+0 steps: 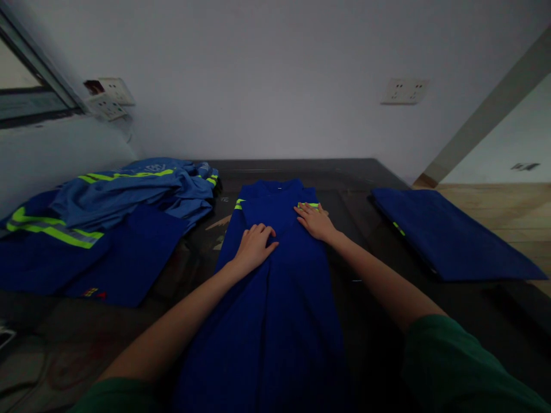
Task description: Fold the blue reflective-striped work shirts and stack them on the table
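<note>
A dark blue work garment (pixel 297 287) with a collar lies lengthwise before me, its neck end away from me. Yellow-green strips show on both sides near its shoulders. My left hand (pixel 256 245) rests on its middle, fingers slightly bent and apart, thumb pointing right along a fold edge. Over the right strip, my right hand (pixel 316 222) lies flat with its fingers spread, partly hiding the strip. Neither hand visibly grips the cloth. The near end of the garment runs out of view in shadow.
Loosely heaped blue garments (pixel 142 195) with yellow-green bands lie at the left. A flat folded blue garment (pixel 447 232) is at the right on the dark table (pixel 344 167). Behind stands a white wall with sockets (pixel 404 92). A cable (pixel 41 361) lies at the lower left.
</note>
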A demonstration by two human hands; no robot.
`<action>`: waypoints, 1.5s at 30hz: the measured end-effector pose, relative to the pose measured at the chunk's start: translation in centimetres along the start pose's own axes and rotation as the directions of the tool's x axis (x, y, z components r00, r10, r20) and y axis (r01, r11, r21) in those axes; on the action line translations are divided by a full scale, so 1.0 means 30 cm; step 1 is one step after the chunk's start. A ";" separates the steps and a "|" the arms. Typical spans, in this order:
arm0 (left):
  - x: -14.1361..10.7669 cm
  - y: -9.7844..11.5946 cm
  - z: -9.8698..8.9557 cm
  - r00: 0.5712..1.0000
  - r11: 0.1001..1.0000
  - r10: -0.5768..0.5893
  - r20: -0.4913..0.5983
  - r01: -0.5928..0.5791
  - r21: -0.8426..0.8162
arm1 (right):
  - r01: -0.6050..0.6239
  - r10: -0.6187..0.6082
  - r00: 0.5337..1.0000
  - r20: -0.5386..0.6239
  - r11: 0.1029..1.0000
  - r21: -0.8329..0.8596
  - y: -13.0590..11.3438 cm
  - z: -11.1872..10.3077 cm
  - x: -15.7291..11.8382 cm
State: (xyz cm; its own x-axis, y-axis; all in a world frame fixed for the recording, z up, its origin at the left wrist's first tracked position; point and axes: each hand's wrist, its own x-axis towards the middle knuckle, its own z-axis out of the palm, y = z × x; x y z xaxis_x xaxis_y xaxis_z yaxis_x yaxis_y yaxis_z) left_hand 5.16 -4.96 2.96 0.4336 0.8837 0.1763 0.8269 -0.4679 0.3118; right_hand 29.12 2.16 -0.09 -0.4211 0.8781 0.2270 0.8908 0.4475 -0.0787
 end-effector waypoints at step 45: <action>-0.363 0.193 -0.100 0.994 0.996 0.050 0.097 -0.058 0.075 | 0.252 -0.261 0.965 0.023 0.949 0.191 -0.270 -0.005 -0.024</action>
State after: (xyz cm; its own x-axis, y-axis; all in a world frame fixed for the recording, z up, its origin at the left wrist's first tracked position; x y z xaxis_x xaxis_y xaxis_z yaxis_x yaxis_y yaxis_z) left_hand 4.14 -17.33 5.65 0.5073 0.8559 0.1002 0.8251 -0.5160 0.2302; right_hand 22.23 -2.13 0.55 -0.6426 0.7348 0.2171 0.7067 0.6779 -0.2025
